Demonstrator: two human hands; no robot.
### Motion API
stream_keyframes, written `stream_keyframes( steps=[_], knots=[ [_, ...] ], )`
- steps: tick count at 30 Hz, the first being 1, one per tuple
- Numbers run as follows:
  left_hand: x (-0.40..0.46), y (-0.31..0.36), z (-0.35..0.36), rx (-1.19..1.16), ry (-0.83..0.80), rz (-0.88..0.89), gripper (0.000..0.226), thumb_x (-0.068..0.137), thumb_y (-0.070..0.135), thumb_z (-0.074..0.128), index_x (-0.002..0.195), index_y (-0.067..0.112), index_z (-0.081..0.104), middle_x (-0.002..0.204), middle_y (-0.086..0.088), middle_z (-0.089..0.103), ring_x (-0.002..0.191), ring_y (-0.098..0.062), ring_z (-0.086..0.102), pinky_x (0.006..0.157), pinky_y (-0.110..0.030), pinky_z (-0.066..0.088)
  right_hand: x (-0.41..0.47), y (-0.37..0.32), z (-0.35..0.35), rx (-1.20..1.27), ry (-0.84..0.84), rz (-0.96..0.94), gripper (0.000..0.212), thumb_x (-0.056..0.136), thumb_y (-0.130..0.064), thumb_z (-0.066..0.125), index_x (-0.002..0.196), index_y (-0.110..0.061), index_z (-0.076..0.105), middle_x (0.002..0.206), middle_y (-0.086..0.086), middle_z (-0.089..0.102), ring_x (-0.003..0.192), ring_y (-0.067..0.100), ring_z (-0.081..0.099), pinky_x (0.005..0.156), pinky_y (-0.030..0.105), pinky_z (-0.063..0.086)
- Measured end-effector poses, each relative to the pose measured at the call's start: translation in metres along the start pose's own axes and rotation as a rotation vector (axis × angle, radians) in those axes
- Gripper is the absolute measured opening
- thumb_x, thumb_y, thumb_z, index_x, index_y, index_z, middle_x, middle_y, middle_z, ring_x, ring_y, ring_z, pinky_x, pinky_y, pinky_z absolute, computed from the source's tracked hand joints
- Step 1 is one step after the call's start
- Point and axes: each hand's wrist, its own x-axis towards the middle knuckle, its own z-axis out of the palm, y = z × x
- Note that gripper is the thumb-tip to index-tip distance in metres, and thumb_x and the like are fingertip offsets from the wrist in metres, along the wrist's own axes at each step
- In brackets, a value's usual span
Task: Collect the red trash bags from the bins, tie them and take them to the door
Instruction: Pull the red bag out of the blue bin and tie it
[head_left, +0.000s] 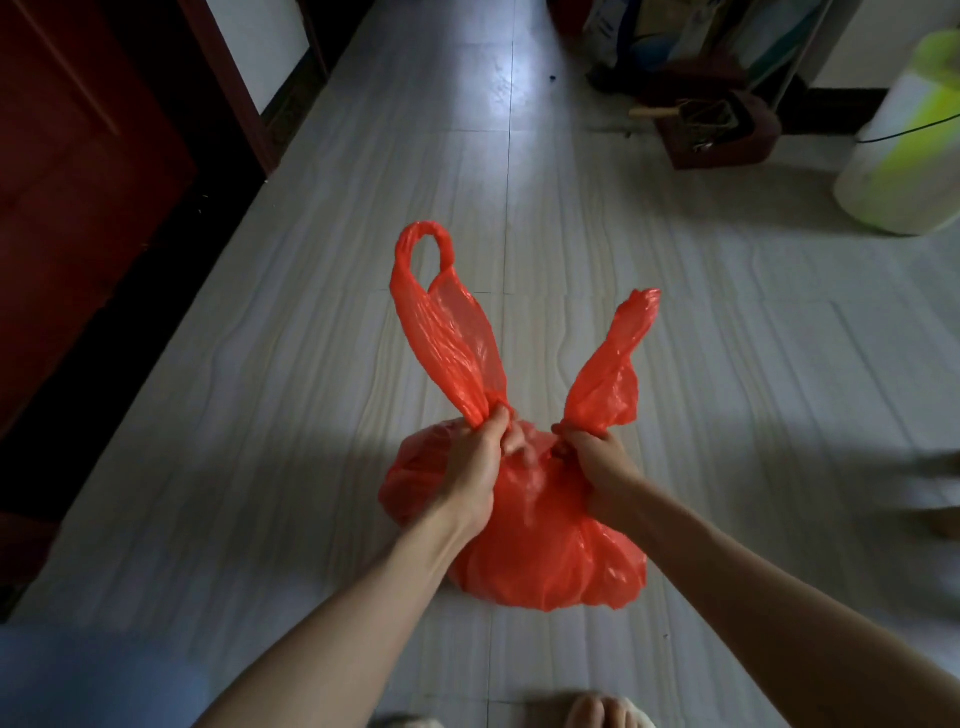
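A full red trash bag (540, 551) sits on the pale tiled floor in front of me. Its two handle strips stick up and apart: the left handle (447, 338) forms a loop, the right handle (608, 364) is a twisted strip. My left hand (475, 467) grips the base of the left handle. My right hand (597, 462) grips the base of the right handle. Both hands are close together over the bag's top, which is partly hidden behind them.
A dark red door (67, 182) and its frame run along the left. A white and green bin (904, 140) stands at the right. Dark brown boxes (722, 124) and clutter sit at the back. My bare toes (602, 712) show at the bottom edge.
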Motion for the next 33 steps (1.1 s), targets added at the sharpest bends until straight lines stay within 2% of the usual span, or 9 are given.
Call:
stream_keyframes(
  steps=[3, 6, 9, 14, 18, 22, 25, 28, 33],
  knots=[
    [0.008, -0.001, -0.003, -0.048, 0.031, -0.041, 0.033, 0.093, 0.011, 0.037, 0.060, 0.015, 0.036, 0.033, 0.011, 0.027, 0.028, -0.006, 0.025, 0.044, -0.018, 0.039, -0.002, 0.007, -0.006, 0.200, -0.012, 0.018, 0.020, 0.090, -0.007, 0.044, 0.072, -0.012, 0.052, 0.041, -0.001, 0.058, 0.045, 0.013, 0.055, 0.053, 0.028, 0.044],
    [0.009, 0.001, -0.013, -0.265, -0.057, -0.184, 0.012, 0.082, 0.013, 0.035, 0.074, 0.010, 0.042, 0.045, 0.003, 0.032, 0.039, -0.010, 0.030, 0.057, -0.025, 0.038, -0.001, 0.007, -0.016, 0.376, -0.006, 0.013, 0.018, 0.091, -0.006, 0.038, 0.079, -0.008, 0.052, 0.057, 0.005, 0.071, 0.073, 0.025, 0.066, 0.072, 0.038, 0.052],
    [0.008, -0.003, -0.016, -0.311, -0.134, -0.289, 0.008, 0.081, 0.012, 0.033, 0.084, 0.011, 0.041, 0.055, -0.002, 0.032, 0.050, -0.014, 0.034, 0.056, -0.025, 0.042, 0.002, 0.006, -0.015, 0.486, 0.002, -0.002, 0.019, 0.092, -0.005, 0.038, 0.077, -0.010, 0.048, 0.041, 0.001, 0.058, 0.057, 0.022, 0.067, 0.074, 0.042, 0.051],
    [0.008, -0.012, -0.005, 0.006, -0.042, -0.154, 0.021, 0.099, 0.010, 0.031, 0.091, 0.005, 0.050, 0.059, -0.003, 0.033, 0.033, -0.003, 0.044, 0.043, -0.014, 0.044, 0.000, 0.005, -0.006, 0.308, 0.032, -0.030, 0.029, 0.087, -0.010, 0.045, 0.058, -0.016, 0.039, 0.034, -0.007, 0.040, 0.035, 0.009, 0.044, 0.044, 0.021, 0.037],
    [0.013, -0.014, -0.011, 0.077, 0.122, -0.087, 0.026, 0.097, 0.009, 0.038, 0.076, 0.009, 0.054, 0.051, -0.005, 0.057, 0.032, -0.005, 0.052, 0.039, -0.014, 0.044, -0.005, 0.003, -0.008, 0.360, -0.136, 0.086, 0.035, 0.080, -0.015, 0.040, 0.045, -0.014, 0.042, 0.040, -0.001, 0.044, 0.037, 0.012, 0.047, 0.052, 0.025, 0.039],
    [0.015, -0.013, -0.010, 0.127, 0.127, -0.179, 0.023, 0.094, 0.009, 0.040, 0.080, 0.007, 0.057, 0.026, 0.007, 0.037, 0.024, -0.004, 0.035, 0.033, -0.015, 0.032, -0.002, 0.011, -0.005, 0.118, -0.088, -0.117, 0.025, 0.089, -0.002, 0.038, 0.071, -0.011, 0.052, 0.057, 0.002, 0.044, 0.048, 0.014, 0.048, 0.056, 0.029, 0.040],
    [0.014, -0.007, -0.006, -0.010, 0.035, -0.289, 0.025, 0.090, 0.018, 0.032, 0.073, 0.008, 0.049, 0.034, 0.006, 0.029, 0.028, -0.007, 0.027, 0.030, -0.013, 0.024, 0.001, 0.014, -0.003, -0.005, 0.010, -0.275, 0.030, 0.091, -0.001, 0.035, 0.070, -0.012, 0.054, 0.059, 0.003, 0.050, 0.047, 0.012, 0.053, 0.054, 0.029, 0.041],
    [0.013, 0.001, -0.010, -0.171, -0.087, -0.335, 0.027, 0.090, 0.016, 0.024, 0.066, 0.012, 0.035, 0.052, -0.004, 0.029, 0.045, -0.014, 0.029, 0.034, -0.016, 0.036, 0.004, 0.011, -0.012, 0.140, 0.032, -0.267, 0.033, 0.093, -0.002, 0.035, 0.068, -0.011, 0.055, 0.049, 0.000, 0.060, 0.045, 0.010, 0.059, 0.055, 0.030, 0.049],
    [0.012, -0.007, -0.014, 0.041, -0.041, -0.180, 0.034, 0.095, -0.001, 0.030, 0.065, 0.005, 0.045, 0.045, -0.003, 0.053, 0.031, -0.003, 0.040, 0.042, -0.014, 0.039, 0.002, 0.014, -0.013, 0.028, 0.012, -0.275, 0.047, 0.085, 0.002, 0.039, 0.045, -0.019, 0.053, 0.041, -0.004, 0.052, 0.051, 0.017, 0.046, 0.054, 0.030, 0.037]
  ],
)
